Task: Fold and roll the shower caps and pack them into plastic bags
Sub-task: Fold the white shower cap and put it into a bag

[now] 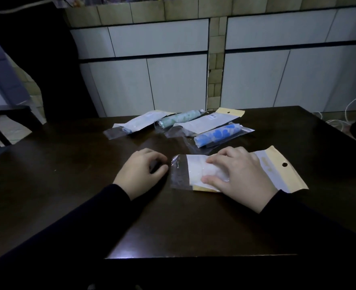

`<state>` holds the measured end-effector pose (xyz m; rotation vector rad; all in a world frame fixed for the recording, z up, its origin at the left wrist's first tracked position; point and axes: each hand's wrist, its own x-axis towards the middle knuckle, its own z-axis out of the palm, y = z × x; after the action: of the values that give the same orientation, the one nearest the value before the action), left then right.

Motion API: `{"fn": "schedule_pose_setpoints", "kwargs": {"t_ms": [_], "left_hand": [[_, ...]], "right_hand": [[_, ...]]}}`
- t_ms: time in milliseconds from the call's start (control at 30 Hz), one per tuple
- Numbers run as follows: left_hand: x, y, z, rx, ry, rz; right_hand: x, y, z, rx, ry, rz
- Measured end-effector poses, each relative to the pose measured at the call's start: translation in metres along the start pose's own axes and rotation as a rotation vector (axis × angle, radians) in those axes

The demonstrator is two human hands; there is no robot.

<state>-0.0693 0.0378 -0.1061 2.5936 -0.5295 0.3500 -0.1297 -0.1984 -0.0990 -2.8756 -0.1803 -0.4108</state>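
A plastic bag point(277, 170) with a yellow header and hang hole lies on the dark table point(68, 185), a white shower cap point(198, 170) bulging inside it. My right hand point(237, 174) rests flat on top of this bag, fingers spread and pressing the white bulge. My left hand point(141, 172) sits on the table just left of the bag's clear flap, fingers loosely curled, holding nothing. Farther back lie several packed bags: a blue rolled cap point(219, 133), a green patterned roll point(181, 119), and two white-backed bags point(139, 122) point(206, 122).
White cabinet doors point(173, 84) and a tiled wall stand behind the table. A dark chair point(3, 120) is at the far left. White cables point(348, 114) trail on the floor at the right.
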Motion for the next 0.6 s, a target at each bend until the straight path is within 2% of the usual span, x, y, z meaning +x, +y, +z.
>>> {"fn": "schedule_pose_setpoints", "kwargs": {"t_ms": [267, 433, 600], "left_hand": [[-0.004, -0.003, 0.007, 0.048, 0.038, 0.069], [-0.004, -0.004, 0.009, 0.068, 0.042, 0.072], [-0.005, -0.004, 0.01, 0.061, 0.048, 0.088]], "right_hand": [[0.005, -0.002, -0.01, -0.087, -0.036, 0.056], [0.014, -0.021, -0.013, -0.044, -0.039, 0.232], [0.021, -0.041, -0.004, -0.167, -0.065, 0.193]]}}
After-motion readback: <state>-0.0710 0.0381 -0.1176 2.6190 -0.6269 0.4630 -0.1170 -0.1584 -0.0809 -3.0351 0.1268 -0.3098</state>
